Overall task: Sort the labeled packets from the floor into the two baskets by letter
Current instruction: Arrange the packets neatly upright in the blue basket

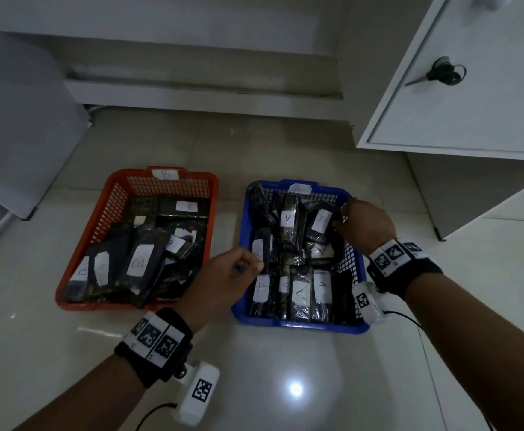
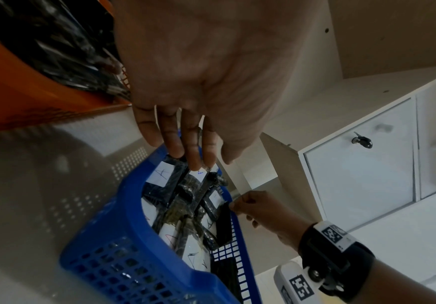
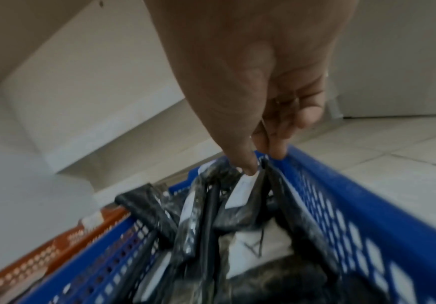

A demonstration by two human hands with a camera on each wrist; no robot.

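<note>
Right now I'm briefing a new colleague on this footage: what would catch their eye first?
Two baskets side by side on the pale floor: an orange basket tagged B on the left, a blue basket tagged A on the right, both full of dark labelled packets. Both hands are at the blue one, the right hand pinching a packet by its far corner.

Two baskets, one orange basket [image 1: 99, 219], one blue basket [image 1: 301, 325], two hands, perhaps twenty-odd dark packets
</note>
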